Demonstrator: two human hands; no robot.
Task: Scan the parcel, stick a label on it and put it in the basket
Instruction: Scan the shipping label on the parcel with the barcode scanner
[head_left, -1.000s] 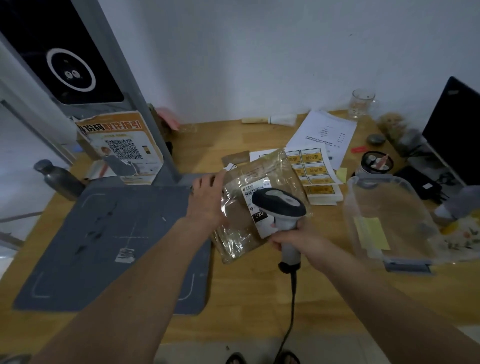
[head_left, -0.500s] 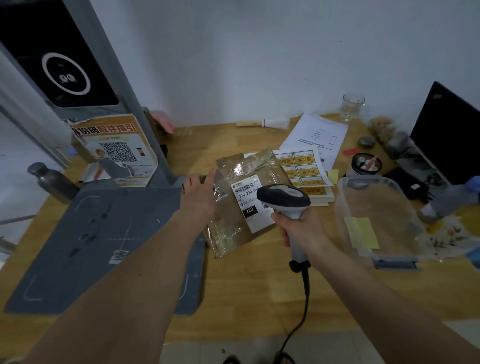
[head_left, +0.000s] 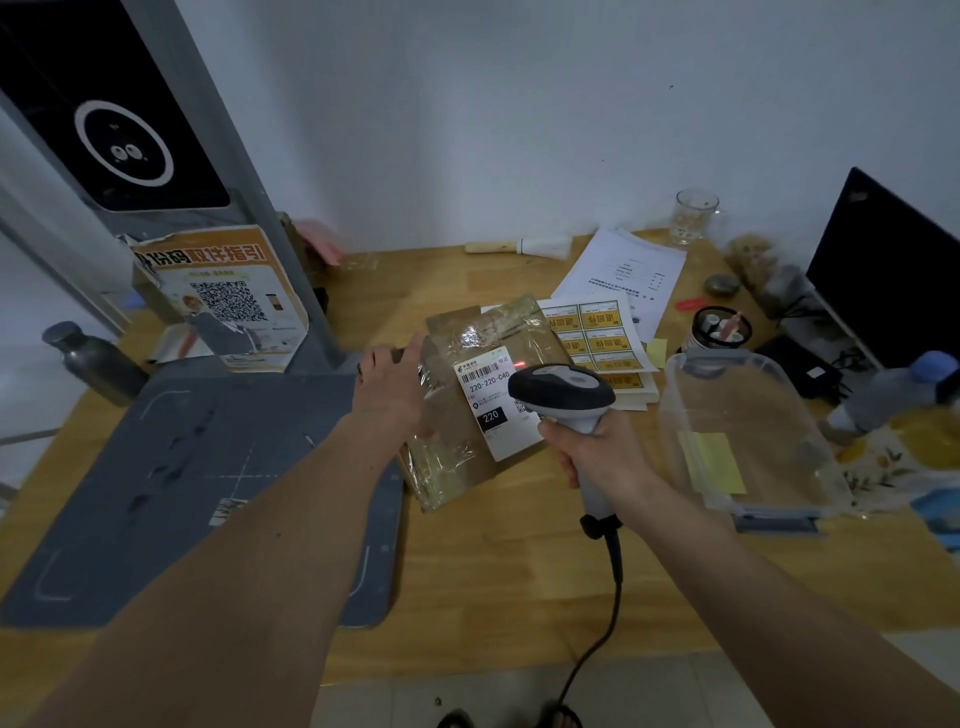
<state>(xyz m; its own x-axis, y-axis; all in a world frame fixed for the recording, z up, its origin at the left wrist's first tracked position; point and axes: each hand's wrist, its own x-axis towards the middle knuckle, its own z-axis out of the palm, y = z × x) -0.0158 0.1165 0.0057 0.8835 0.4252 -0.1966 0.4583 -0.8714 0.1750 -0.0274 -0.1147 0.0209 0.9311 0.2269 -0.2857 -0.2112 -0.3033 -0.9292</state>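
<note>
My left hand (head_left: 390, 387) gripped the brown tape-wrapped cardboard parcel (head_left: 480, 397) mid-bench by its left edge, while my right hand (head_left: 597, 447) clutched the grey-and-white handheld scanner (head_left: 561, 392) over its white label (head_left: 496, 402).

A plain white wall (head_left: 519, 114) backs a wooden tabletop (head_left: 509, 561) under dim, even light — pale floor tiles (head_left: 395, 701) show below its near edge, a grey post (head_left: 244, 182) at left.
</note>
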